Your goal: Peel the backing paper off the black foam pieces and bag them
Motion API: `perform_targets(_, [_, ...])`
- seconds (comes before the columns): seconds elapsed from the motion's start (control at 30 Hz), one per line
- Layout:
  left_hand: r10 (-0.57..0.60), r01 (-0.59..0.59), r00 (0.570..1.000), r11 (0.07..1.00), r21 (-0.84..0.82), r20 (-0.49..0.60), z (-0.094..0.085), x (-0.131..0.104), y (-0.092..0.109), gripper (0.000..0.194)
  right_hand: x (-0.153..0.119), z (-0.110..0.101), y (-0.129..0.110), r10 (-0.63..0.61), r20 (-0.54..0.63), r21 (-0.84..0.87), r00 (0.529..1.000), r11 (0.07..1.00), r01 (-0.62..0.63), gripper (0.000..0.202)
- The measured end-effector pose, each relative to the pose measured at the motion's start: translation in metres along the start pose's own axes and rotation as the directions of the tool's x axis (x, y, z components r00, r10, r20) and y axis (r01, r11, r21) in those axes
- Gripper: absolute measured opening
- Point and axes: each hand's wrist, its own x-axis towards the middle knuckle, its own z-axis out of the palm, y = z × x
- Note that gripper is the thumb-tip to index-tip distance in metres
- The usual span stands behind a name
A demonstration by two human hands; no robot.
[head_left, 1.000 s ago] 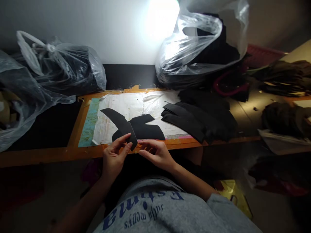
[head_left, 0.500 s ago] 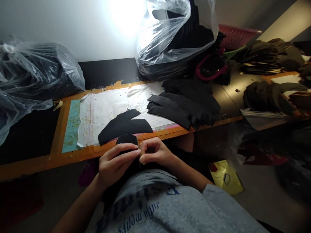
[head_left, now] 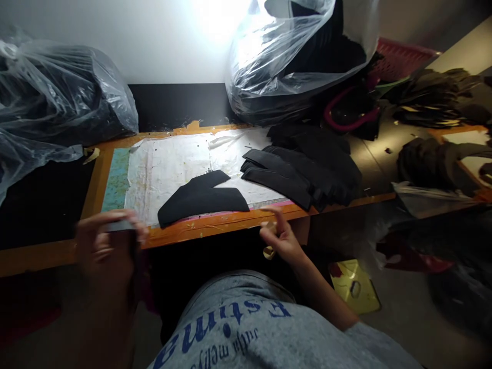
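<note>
At the table's front left, my left hand is blurred, its fingers closed on a dark flat piece that hangs down beside the wrist. My right hand, just past the front edge, pinches a curled tan strip between thumb and fingers, with the index finger raised. Two overlapping black cut pieces lie between the hands on a white sheet. A fanned pile of black pieces rests to the right of them.
Clear plastic bags with dark contents stand at the back left and back centre. A pink basket and stacks of dark pieces are at the right. The table's front edge has orange tape.
My hands have moved apart, the left one leftward with the dark piece, the right one rightward with the tan strip now visible. The view has shifted slightly.
</note>
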Motion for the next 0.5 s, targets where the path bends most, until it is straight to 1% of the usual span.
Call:
perform_targets(0.03, [0.07,-0.069,0.994,0.997,-0.019,0.08,0.008,0.001,0.005,0.03,0.0,0.006,-0.007,0.001,0.153,-0.136,0.988,0.991,0.02,0.046])
perform_targets(0.07, [0.157,-0.148,0.971,0.987,-0.065,0.179,0.017,0.002,0.011,0.031,0.002,0.013,-0.015,0.001,0.276,-0.248,0.961,0.966,0.07,0.055])
perform_targets(0.1, [0.252,-0.232,0.918,0.967,-0.1,0.306,0.027,0.002,0.017,0.036,0.005,0.02,-0.022,-0.009,0.346,-0.327,0.938,0.936,0.13,0.059])
perform_targets(0.13, [0.333,-0.304,0.84,0.943,-0.137,0.429,0.036,0.003,0.023,0.043,0.008,0.027,-0.028,-0.032,0.359,-0.387,0.933,0.904,0.18,0.061])
perform_targets(0.17, [0.39,-0.35,0.765,0.92,-0.178,0.512,0.045,0.004,0.028,0.051,0.012,0.033,-0.033,-0.06,0.332,-0.438,0.941,0.874,0.21,0.059])
perform_targets(0.2, [0.422,-0.368,0.722,0.905,-0.212,0.549,0.052,0.004,0.032,0.058,0.016,0.038,-0.036,-0.088,0.289,-0.477,0.953,0.85,0.222,0.05])
perform_targets(0.23, [0.436,-0.366,0.708,0.899,-0.239,0.555,0.057,0.004,0.034,0.065,0.02,0.042,-0.038,-0.108,0.254,-0.504,0.961,0.834,0.227,0.038])
perform_targets(0.27, [0.428,-0.346,0.719,0.904,-0.252,0.548,0.06,0.004,0.036,0.07,0.024,0.044,-0.039,-0.119,0.238,-0.521,0.964,0.822,0.23,0.025])
perform_targets(0.3, [0.399,-0.309,0.744,0.917,-0.254,0.536,0.061,0.004,0.035,0.074,0.028,0.045,-0.039,-0.126,0.233,-0.529,0.964,0.816,0.234,0.018])
perform_targets(0.37, [0.302,-0.206,0.803,0.95,-0.236,0.513,0.059,0.005,0.03,0.079,0.035,0.043,-0.037,-0.141,0.194,-0.513,0.971,0.829,0.222,0.017])
perform_targets(0.43, [0.149,-0.063,0.865,0.98,-0.191,0.478,0.054,0.006,0.018,0.075,0.042,0.037,-0.035,-0.15,0.081,-0.457,0.985,0.873,0.17,0.015])
perform_targets(0.5, [-0.062,0.118,0.906,0.987,-0.109,0.418,0.048,0.007,0.002,0.063,0.049,0.031,-0.031,-0.13,-0.038,-0.371,0.991,0.922,0.107,0.018])
